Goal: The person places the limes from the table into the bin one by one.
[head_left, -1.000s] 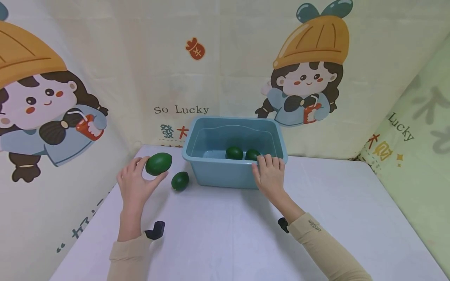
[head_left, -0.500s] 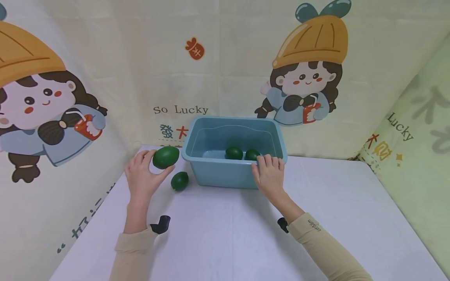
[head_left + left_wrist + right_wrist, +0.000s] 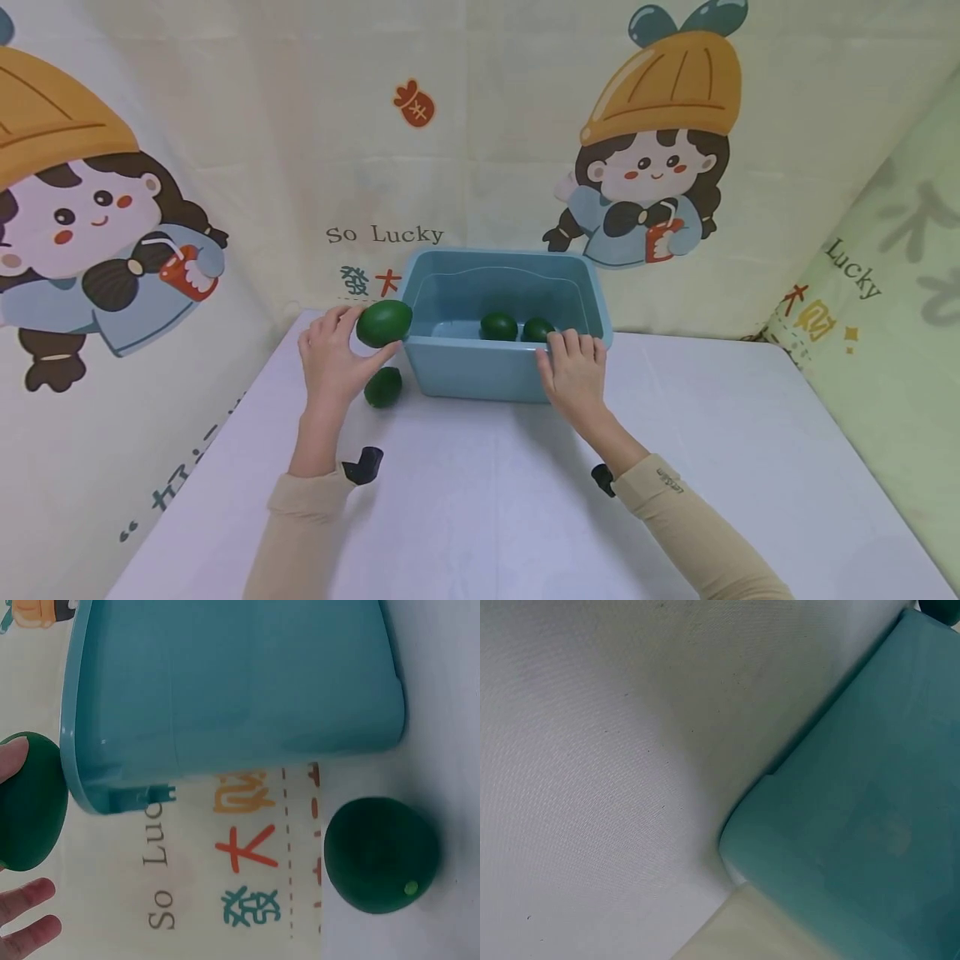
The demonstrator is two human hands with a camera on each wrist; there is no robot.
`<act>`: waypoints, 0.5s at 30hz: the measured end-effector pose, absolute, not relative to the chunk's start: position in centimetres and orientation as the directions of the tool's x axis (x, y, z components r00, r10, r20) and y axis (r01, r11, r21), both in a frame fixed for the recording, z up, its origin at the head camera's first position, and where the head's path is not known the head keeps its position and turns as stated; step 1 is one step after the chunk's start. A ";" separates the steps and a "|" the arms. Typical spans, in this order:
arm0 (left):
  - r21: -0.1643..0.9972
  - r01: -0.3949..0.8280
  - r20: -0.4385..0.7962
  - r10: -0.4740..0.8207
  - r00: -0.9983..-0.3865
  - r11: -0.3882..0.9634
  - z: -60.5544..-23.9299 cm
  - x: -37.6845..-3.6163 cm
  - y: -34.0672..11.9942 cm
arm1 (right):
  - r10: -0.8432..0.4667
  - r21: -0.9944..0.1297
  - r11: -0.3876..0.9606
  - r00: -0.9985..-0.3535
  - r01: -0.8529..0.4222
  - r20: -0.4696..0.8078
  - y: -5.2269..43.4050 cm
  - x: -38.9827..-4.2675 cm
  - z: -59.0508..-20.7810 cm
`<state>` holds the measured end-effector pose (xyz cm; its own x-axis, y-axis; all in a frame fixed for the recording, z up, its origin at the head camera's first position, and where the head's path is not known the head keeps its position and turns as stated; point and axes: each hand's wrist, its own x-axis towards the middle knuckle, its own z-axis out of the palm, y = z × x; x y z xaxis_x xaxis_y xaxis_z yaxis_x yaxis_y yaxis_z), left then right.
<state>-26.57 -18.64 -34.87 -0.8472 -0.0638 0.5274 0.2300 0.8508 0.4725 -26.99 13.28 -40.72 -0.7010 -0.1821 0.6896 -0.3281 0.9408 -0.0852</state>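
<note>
1. The left hand (image 3: 330,360) grasps a dark green avocado (image 3: 384,323), fingers and thumb curled round it, and holds it raised at the left rim of the blue plastic tub (image 3: 592,292), not yet over the opening.
2. The right hand (image 3: 573,375) rests on the tub's near rim towards its right corner, fingers hooked over the edge so that it grips the wall; it looks like a steadying hold.
3. Two avocados (image 3: 517,327) lie side by side on the tub floor, close to the near wall and just left of the right hand's fingers.
4. One more avocado (image 3: 383,387) lies on the white table (image 3: 480,517) just outside the tub's near-left corner, below the lifted fruit and apart from it.
5. Judged from this, the step in hand is carrying the held fruit into the tub.
6. The next move would call for lifting it clear of the rim, bringing it over the tub's open left half, then lowering and letting go without striking the two already inside.
</note>
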 end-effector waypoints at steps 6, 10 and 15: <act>0.454 0.243 0.519 -0.032 -0.854 0.857 -34.5 -27.1 -17.5 | -0.186 -0.075 0.942 -0.696 -0.326 0.694 13.2 -27.1 -40.7; 0.438 0.254 0.522 -0.014 -0.853 0.862 -34.2 -27.6 -17.0 | -0.186 -0.076 0.942 -0.696 -0.327 0.694 13.2 -27.1 -40.6; 0.432 0.255 0.505 0.002 -0.863 0.865 -33.9 -28.1 -16.2 | -0.180 -0.084 0.944 -0.711 -0.319 0.680 13.3 -27.0 -40.6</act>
